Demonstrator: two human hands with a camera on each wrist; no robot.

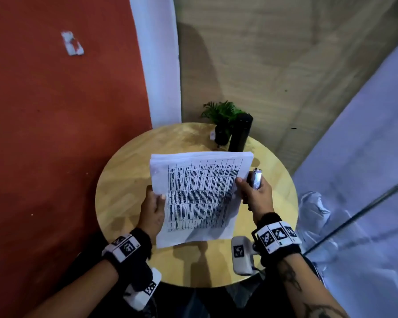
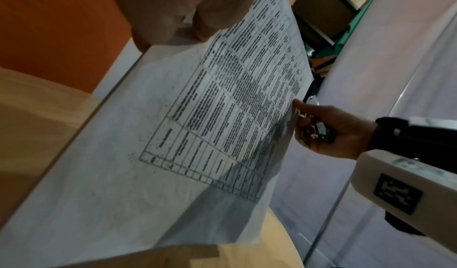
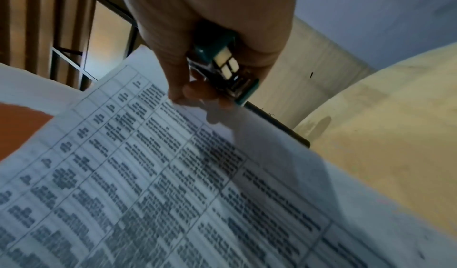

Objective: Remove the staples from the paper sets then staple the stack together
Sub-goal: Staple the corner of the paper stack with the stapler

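Left hand (image 1: 152, 211) pinches the papers (image 1: 200, 198) up above the table (image 1: 124, 180) while right hand (image 1: 256, 195) clutches the stapler (image 1: 256, 179) plus their edge, so the loose sheets could fan out crooked.

Dim, soft-focus views – wrist pictures blurred, edges bent.

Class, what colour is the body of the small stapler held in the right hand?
Teal, with metal parts; the stapler shows best in the right wrist view, gripped by the right hand.
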